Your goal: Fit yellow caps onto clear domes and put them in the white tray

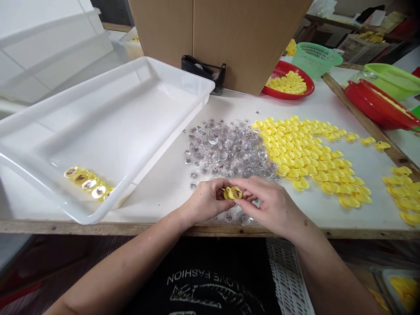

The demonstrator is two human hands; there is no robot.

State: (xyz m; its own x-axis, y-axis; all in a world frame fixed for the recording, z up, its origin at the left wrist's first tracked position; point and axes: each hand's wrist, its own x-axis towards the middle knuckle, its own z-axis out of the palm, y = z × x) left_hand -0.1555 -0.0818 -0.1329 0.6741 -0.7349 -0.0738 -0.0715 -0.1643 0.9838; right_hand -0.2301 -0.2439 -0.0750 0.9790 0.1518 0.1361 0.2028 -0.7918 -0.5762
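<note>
Near the table's front edge, my left hand (205,200) and my right hand (265,199) meet around a small yellow plastic piece (235,192) with a dark picture on its round face. Both hands are closed, fingertips pinching the piece from either side. Just beyond them spreads a pile of clear round discs (223,146) with small printed pictures, a few lying under my hands. To the right of that pile, many loose yellow plastic pieces (295,148) cover the table. Several yellow pieces with pictures (88,183) lie in a row in the white tray (108,109) on the left.
A black tape dispenser (203,72) stands behind the tray, against a tall cardboard box (226,39). At the back right are a red bowl (306,89) of yellow pieces, a green basket (315,59) and another red basin (377,107). A wooden strip (357,105) edges the table there.
</note>
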